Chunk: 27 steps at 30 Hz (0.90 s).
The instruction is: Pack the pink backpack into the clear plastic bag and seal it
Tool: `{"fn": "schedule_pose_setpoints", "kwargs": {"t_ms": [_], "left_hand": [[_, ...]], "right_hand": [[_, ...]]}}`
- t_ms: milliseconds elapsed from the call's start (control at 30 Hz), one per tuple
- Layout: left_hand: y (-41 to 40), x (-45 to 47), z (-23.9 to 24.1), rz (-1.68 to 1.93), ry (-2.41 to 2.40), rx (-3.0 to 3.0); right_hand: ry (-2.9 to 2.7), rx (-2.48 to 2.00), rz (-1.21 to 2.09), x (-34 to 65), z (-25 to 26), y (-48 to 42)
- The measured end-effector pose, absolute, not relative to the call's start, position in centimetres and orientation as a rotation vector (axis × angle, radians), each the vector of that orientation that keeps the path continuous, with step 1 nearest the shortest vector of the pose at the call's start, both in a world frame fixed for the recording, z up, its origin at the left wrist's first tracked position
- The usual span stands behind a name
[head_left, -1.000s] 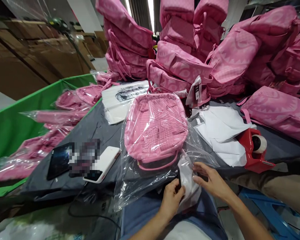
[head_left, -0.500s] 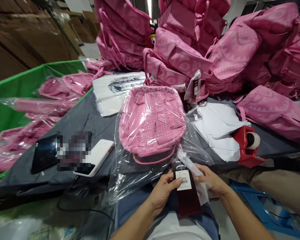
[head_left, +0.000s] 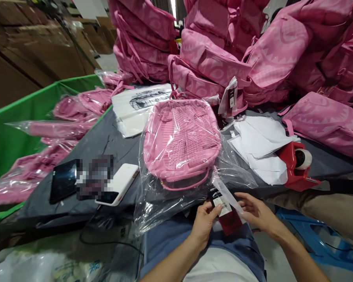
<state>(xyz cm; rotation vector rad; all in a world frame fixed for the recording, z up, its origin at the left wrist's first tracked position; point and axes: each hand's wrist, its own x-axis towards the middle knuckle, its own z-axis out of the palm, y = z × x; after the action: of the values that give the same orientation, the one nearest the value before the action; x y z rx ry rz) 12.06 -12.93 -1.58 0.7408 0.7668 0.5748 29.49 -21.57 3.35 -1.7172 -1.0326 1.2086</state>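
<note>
Pinched by the left hand (head_left: 205,221) at its near edge over the lap, just below the bagged backpack (head_left: 181,141), with the right hand (head_left: 257,213) loosely spread beside: hang tag (head_left: 220,201), likely light, stiff card, best gripped by edges.

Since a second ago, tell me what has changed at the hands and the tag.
The dark hang tag, hidden in white wrapping a second ago, has been pulled out and turned label-up. The left hand now pinches it by the edge; the right hand has opened beside it. The bagged pink backpack, tape dispenser and phones stay put.
</note>
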Motion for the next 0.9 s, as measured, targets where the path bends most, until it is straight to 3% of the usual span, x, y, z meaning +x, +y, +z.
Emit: {"fn": "schedule_pose_setpoints", "kwargs": {"t_ms": [133, 267, 367, 467, 633, 767, 900], "left_hand": [[-13.5, 11.9, -2.2, 0.439, 0.701, 0.835], [-12.5, 8.5, -2.9, 0.169, 0.569, 1.545], [-10.1, 7.4, -1.8, 0.416, 0.545, 2.245], [-7.5, 10.1, 0.5, 0.74, 0.144, 2.842], [-5.0, 16.5, 2.8, 0.444, -0.616, 3.163], [-5.2, 16.5, 3.2, 0.223, -0.689, 3.183], [-5.8, 15.3, 3.3, 0.099, -0.663, 3.171]], "right_hand": [[-1.2, -1.959, 0.903, 27.9, 1.2, -20.6], [-1.295, -2.093, 0.637, 27.6, -0.3, -21.1], [-1.414, -2.238, 0.407, 27.7, -0.7, -21.7], [-1.534, -2.291, 0.087, 26.8, -1.3, -21.8], [-1.582, -2.193, -0.291, 24.5, -3.0, -23.4], [-1.537, -2.112, -0.354, 24.1, -4.4, -25.9], [-1.501, -2.106, -0.051, 24.0, -5.9, -26.6]]}}
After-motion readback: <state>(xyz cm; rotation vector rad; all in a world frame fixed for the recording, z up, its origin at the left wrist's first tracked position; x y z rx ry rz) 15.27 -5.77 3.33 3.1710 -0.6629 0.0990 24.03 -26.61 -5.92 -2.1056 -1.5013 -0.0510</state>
